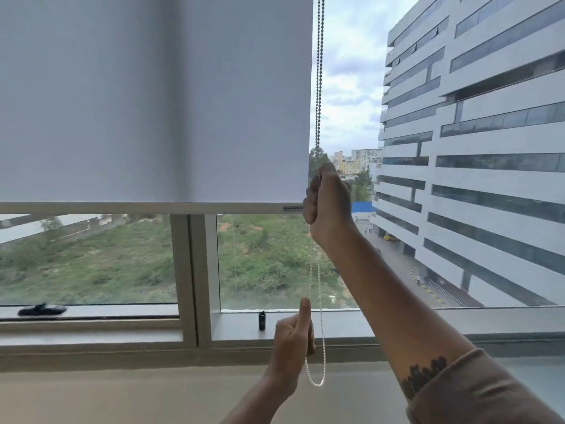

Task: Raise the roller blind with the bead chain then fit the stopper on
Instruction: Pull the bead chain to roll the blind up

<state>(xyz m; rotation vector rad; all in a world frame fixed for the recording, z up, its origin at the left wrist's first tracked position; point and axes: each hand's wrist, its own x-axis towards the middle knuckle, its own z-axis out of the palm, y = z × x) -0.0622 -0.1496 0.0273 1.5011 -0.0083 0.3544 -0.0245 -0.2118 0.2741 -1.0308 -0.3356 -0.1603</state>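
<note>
A white roller blind (153, 102) covers the upper left of the window, and its bottom bar (146, 208) hangs roughly two thirds of the way down the glass. The bead chain (319, 71) runs down along the blind's right edge. My right hand (328, 200) is closed around the chain level with the bottom bar. Below it the chain's loop (318, 382) hangs free. My left hand (295, 338) pinches the lower chain near the sill, with one finger pointing up. A small black stopper (262, 320) stands upright on the window sill, left of my left hand.
A vertical window frame post (195, 276) splits the glass. A dark object (42, 310) lies on the left sill. The sill ledge (397, 324) runs across the bottom. Outside there is a tall white building (474, 148) and green ground.
</note>
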